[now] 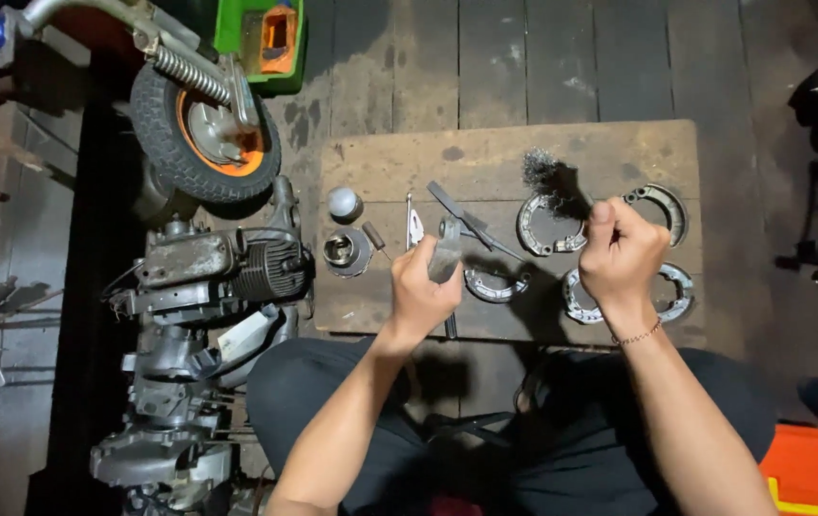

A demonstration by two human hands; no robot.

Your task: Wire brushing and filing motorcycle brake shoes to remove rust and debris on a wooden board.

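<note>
Centre frame: left hand point(420, 291), fingers pinching a flat grey metal part point(445, 256) above the wooden board point(380, 158). Right hand point(621, 250), fingers closed on a wire brush point(544, 175), bristles upward. On the board: curved metal brake shoes point(535, 229), a round piston point(345, 251). Upper left: green box point(237, 24) holding an orange item point(278, 31).
</note>
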